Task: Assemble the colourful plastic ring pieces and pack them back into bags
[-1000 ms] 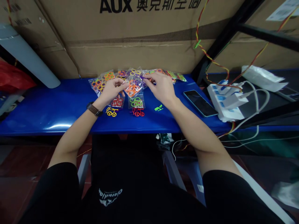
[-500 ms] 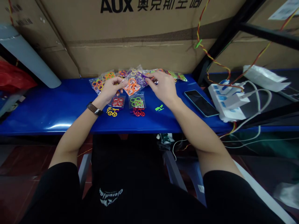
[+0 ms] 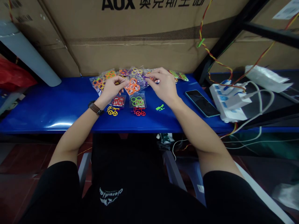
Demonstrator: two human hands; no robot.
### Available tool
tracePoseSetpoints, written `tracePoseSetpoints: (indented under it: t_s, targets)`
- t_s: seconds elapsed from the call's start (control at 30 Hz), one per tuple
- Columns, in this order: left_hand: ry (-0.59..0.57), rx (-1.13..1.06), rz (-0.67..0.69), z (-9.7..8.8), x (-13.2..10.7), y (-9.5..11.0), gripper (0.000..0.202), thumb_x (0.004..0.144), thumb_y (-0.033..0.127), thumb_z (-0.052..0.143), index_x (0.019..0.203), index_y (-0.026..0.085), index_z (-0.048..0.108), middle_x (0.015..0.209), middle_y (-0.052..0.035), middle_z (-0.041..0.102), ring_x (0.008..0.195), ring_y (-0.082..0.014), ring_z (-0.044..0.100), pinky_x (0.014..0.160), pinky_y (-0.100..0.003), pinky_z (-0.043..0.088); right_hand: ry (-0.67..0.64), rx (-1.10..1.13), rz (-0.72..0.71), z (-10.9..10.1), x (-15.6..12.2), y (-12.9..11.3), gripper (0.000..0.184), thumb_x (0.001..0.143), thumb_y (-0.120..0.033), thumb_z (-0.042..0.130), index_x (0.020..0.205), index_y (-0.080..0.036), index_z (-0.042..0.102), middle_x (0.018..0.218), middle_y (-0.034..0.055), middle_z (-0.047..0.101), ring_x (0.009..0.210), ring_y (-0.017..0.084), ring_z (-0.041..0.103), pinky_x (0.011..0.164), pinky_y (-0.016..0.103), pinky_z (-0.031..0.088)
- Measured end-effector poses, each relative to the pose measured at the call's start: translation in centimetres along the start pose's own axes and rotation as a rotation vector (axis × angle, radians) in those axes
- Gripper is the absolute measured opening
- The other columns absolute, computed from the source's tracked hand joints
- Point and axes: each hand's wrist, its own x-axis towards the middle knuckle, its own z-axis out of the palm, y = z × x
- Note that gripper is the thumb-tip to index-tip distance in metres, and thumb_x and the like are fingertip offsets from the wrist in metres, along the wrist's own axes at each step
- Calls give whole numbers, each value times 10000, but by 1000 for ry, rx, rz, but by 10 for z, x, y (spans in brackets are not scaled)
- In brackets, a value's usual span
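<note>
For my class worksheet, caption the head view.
Left hand holds a clear plastic packet of orange rings; right hand pinches a purple plastic piece above a blue table.

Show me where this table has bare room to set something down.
Widest: the table's left part, between the pipe and the watch. A narrow strip runs along the front edge, before the yellow piece and red piece. Between green piece and phone, the right forearm crosses the gap. Crowded: the back middle, bags around left hand and right hand.
</note>
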Motion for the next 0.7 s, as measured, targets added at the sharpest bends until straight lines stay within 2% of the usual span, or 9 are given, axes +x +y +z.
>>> tracePoseSetpoints:
  t_s: [0.13, 0.3, 0.43, 0.7]
  targets:
    - [0, 53, 45, 1, -1, 2, 331, 933, 425, 939, 851, 223, 690, 729, 11, 702, 566, -84, 592, 510, -215, 439, 12, 6, 3, 1, 0, 4, 246, 1078, -364, 709, 1218, -312, 905, 1254, 81, 831, 1100, 306, 790, 1050, 538, 650]
    - [-7, 51, 29, 2, -3, 5, 309, 960, 408, 910, 874, 220, 681, 767, 14, 720, 582, -92, 605, 538, -221, 493, 45, 22, 1, 2, -1, 8, 255, 1105, -429, 711, 1216, -301, 902, 1227, 76, 820, 1004, 277, 778, 1037, 523, 645]
    - [-6, 1, 3, 2, -3, 5, 301, 958, 388, 908, 879, 219, 673, 789, 9, 718, 609, -97, 635, 550, -219, 519, 48, 51, -1, 4, -1, 8, 245, 1093, -418, 723, 1199, -287, 901, 1200, 70, 823, 955, 263, 768, 1024, 529, 648]
    - [6, -47, 0, 2, -3, 6, 320, 948, 411, 930, 883, 229, 675, 756, 8, 691, 618, -105, 641, 571, -231, 554, 10, 38, -31, 3, 0, 5, 217, 1052, -377, 738, 1182, -327, 903, 1234, 63, 817, 1186, 329, 773, 1100, 575, 635]
